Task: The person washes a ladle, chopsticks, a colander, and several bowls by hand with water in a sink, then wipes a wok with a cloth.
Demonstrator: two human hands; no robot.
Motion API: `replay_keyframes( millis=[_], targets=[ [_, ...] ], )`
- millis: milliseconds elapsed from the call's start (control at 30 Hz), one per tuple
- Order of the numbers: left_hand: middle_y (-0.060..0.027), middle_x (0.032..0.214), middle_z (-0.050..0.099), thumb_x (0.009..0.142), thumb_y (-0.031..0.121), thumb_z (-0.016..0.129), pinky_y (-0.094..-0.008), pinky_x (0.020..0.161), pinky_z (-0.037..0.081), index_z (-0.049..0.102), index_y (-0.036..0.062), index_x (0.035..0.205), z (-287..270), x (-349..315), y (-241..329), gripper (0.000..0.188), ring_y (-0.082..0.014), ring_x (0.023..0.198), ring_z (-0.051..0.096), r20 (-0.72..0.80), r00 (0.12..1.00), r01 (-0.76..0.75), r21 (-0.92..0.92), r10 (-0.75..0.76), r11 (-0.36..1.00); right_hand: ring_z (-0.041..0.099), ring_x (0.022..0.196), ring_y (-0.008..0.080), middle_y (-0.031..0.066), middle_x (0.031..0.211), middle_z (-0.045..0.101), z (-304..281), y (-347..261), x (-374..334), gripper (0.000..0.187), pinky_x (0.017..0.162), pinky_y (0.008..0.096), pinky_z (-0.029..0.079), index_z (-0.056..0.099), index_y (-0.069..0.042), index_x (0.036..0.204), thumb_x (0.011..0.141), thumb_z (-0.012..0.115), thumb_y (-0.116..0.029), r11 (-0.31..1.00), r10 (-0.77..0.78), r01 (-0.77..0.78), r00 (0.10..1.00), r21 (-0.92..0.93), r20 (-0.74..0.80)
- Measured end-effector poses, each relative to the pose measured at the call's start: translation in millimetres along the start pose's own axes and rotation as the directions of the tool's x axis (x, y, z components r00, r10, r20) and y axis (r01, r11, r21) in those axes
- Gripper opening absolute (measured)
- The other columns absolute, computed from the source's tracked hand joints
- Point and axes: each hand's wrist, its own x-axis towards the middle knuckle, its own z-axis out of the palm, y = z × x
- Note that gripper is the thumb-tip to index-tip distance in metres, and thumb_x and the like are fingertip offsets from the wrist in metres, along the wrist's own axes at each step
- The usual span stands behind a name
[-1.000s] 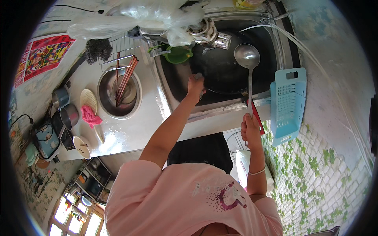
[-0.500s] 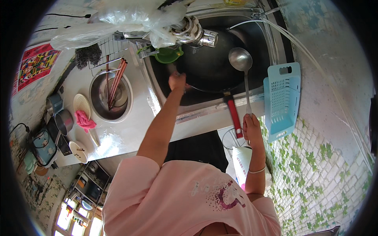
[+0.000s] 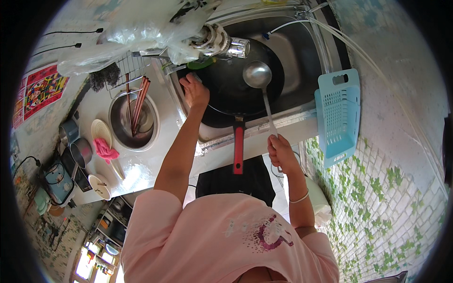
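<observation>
My right hand [image 3: 282, 154] is closed around the handle of a metal ladle [image 3: 258, 75]. The ladle's round bowl hangs over a dark wok [image 3: 231, 101] that lies in the sink [image 3: 302, 61]. The wok's red-and-black handle [image 3: 238, 148] points toward me over the counter edge, and neither hand is on it. At the wok's left side, by the sink's left rim, is my left hand [image 3: 195, 92]. Its fingers are curled around something greyish and small that I cannot make out. A green strainer-like thing [image 3: 202, 63] is partly hidden behind it, under the tap [image 3: 226, 45].
Left of the sink stands a metal bowl [image 3: 113, 118] with chopsticks [image 3: 140, 106] inside. Nearby lie a pale strainer [image 3: 100, 128] and a pink cloth [image 3: 104, 150]. A blue plastic basket [image 3: 339, 118] sits to the right. Plastic bags [image 3: 146, 37] hang over the tap.
The wok has shifted left, its handle swinging to point straight at me. My right hand has carried the ladle left. My left hand has moved up and left.
</observation>
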Motion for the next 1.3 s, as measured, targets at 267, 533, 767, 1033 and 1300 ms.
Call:
replay_keyframes(
  millis=[267, 533, 767, 1033, 1300],
  targets=[
    [-0.014, 0.106, 0.043, 0.071, 0.0, 0.059, -0.0407, 0.074, 0.047, 0.047, 0.0188, 0.125, -28, -20, 51, 0.058, -0.0327, 0.09, 0.053, -0.022, 0.753, -0.658, -0.035, 0.658, 0.752, 0.015, 0.04, 0.0036, -0.0056, 0.054, 0.024, 31, -4, 19, 0.025, 0.035, 0.0199, 0.013, 0.042, -0.014, 0.083, 0.096, 0.036, -0.035, 0.97, 0.093, -0.139, 0.969, 0.198, 0.228],
    [-0.0123, 0.1, 0.047, 0.075, 0.008, 0.065, -0.0371, 0.074, 0.048, 0.055, 0.0118, 0.101, 11, 4, 68, 0.029, -0.0313, 0.093, 0.053, 0.178, 0.732, -0.458, -0.586, 0.658, 0.668, 0.016, 0.039, 0.0036, -0.0051, 0.053, 0.024, 58, -14, -2, 0.026, 0.034, 0.02, 0.012, 0.038, -0.015, 0.082, 0.097, 0.034, -0.036, 0.983, 0.092, -0.128, 0.963, 0.129, 0.252],
    [-0.0101, 0.11, 0.048, 0.077, 0.008, 0.059, -0.0369, 0.079, 0.045, 0.057, 0.0135, 0.099, -4, 26, 70, 0.023, -0.0283, 0.098, 0.053, 0.119, 0.517, -0.856, 0.081, 0.847, 0.511, 0.02, 0.04, 0.0039, -0.0048, 0.055, 0.029, 58, -11, -10, 0.025, 0.035, 0.0206, 0.014, 0.037, -0.015, 0.081, 0.096, 0.036, -0.036, 0.994, 0.053, -0.069, 0.983, 0.085, 0.177],
    [-0.0095, 0.101, 0.053, 0.076, 0.009, 0.057, -0.0316, 0.079, 0.042, 0.055, 0.007, 0.096, 1, -26, 82, 0.02, -0.0215, 0.094, 0.05, 0.23, 0.715, -0.332, -0.718, 0.66, 0.611, 0.037, 0.039, 0.0171, 0.0037, 0.056, 0.044, 37, 7, 16, 0.02, 0.037, 0.0301, 0.028, 0.045, -0.011, 0.09, 0.094, 0.042, -0.031, 0.791, -0.416, 0.387, 0.908, -0.474, 0.046],
    [-0.0022, 0.096, 0.057, 0.085, 0.014, 0.047, -0.0339, 0.078, 0.042, 0.053, 0.0119, 0.103, -30, -18, 45, 0.019, -0.0183, 0.089, 0.054, 0.63, 0.77, 0.638, -0.761, 0.099, -0.117, 0.06, 0.069, 0.0389, 0.0206, 0.073, 0.062, 18, -11, 13, 0.021, 0.061, 0.0458, 0.047, 0.05, -0.002, 0.096, 0.092, 0.046, -0.022, 0.363, -0.758, 0.139, 0.619, -0.921, -0.205]
  ],
)
